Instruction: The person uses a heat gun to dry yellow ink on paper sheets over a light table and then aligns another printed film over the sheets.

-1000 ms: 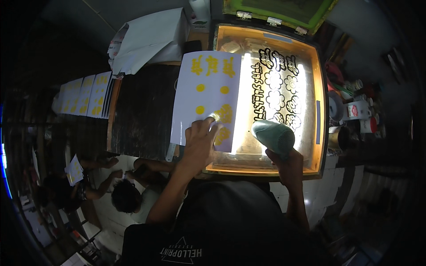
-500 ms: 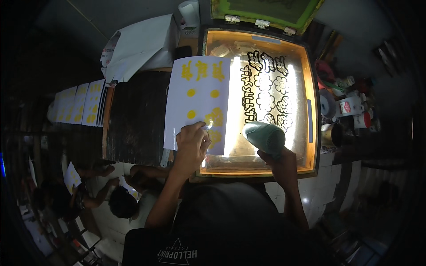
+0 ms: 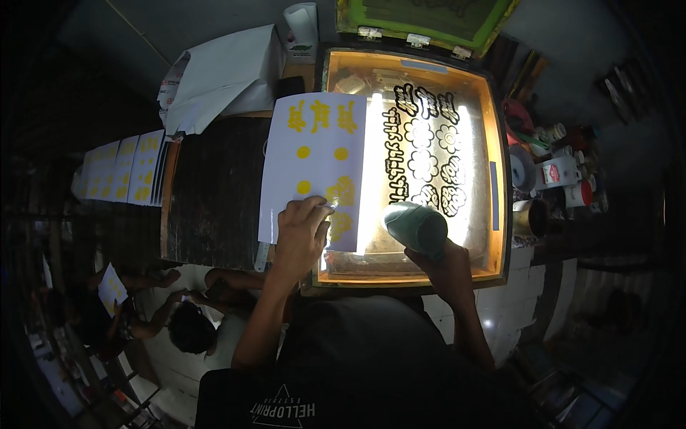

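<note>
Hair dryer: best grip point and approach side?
I'd grip the hair dryer by its handle, coming from the near right, as the right hand does. The rounded body looks bulky, and its nozzle end points left toward the printed sheet; the hand hides the handle.

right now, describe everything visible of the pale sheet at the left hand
The pale sheet looks like paper, oblong and roughly flat, with yellow blocky marks, round dots and blotchy clusters. It overlaps the dark board and the left side of the lit box. The left hand is over its near end, seemingly touching it.
</note>
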### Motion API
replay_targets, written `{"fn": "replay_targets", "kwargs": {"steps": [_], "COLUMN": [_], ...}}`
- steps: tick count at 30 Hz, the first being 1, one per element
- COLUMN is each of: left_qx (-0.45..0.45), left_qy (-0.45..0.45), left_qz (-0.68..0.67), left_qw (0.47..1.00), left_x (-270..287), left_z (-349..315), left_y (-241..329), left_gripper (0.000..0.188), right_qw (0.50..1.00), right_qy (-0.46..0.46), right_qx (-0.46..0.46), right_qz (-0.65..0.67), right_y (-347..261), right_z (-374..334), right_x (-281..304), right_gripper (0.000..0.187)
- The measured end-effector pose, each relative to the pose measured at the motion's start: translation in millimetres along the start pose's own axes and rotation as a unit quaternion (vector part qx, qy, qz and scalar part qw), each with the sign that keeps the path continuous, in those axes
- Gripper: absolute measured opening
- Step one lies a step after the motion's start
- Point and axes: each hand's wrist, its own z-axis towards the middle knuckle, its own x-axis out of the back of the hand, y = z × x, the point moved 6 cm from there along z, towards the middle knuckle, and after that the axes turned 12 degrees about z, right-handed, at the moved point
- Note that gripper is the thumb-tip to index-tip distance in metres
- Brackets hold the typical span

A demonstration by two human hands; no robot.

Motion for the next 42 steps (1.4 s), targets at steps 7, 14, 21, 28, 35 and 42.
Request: {"fn": "replay_targets", "kwargs": {"steps": [7, 14, 21, 28, 35, 42], "left_qx": [-0.013, -0.017, -0.036, -0.031, -0.049, -0.047], "left_qy": [-0.013, -0.034, -0.064, -0.066, -0.074, -0.085], "left_qz": [0.003, 0.055, 0.035, 0.008, 0.028, 0.021], "left_qw": [1.000, 0.998, 0.997, 0.997, 0.996, 0.995], "left_x": [1, 4, -17, -22, -29, -28], "left_z": [3, 5, -3, 1, 1, 2], "left_y": [-2, 9, 5, 10, 10, 14], "left_gripper": [0.031, 0.034, 0.049, 0.050, 0.053, 0.056], "right_qw": [1.000, 0.992, 0.973, 0.963, 0.959, 0.962], "right_qy": [0.008, 0.105, 0.195, 0.247, 0.245, 0.251], "right_qx": [0.010, -0.058, -0.092, -0.086, -0.075, -0.078], "right_qz": [0.004, 0.041, 0.080, 0.071, 0.118, 0.066], "right_y": [3, 23, 37, 50, 49, 46], "right_z": [0, -5, -28, -46, -46, -41], "right_x": [1, 32, 79, 107, 103, 103], "right_gripper": [0.031, 0.024, 0.023, 0.024, 0.023, 0.024]}}
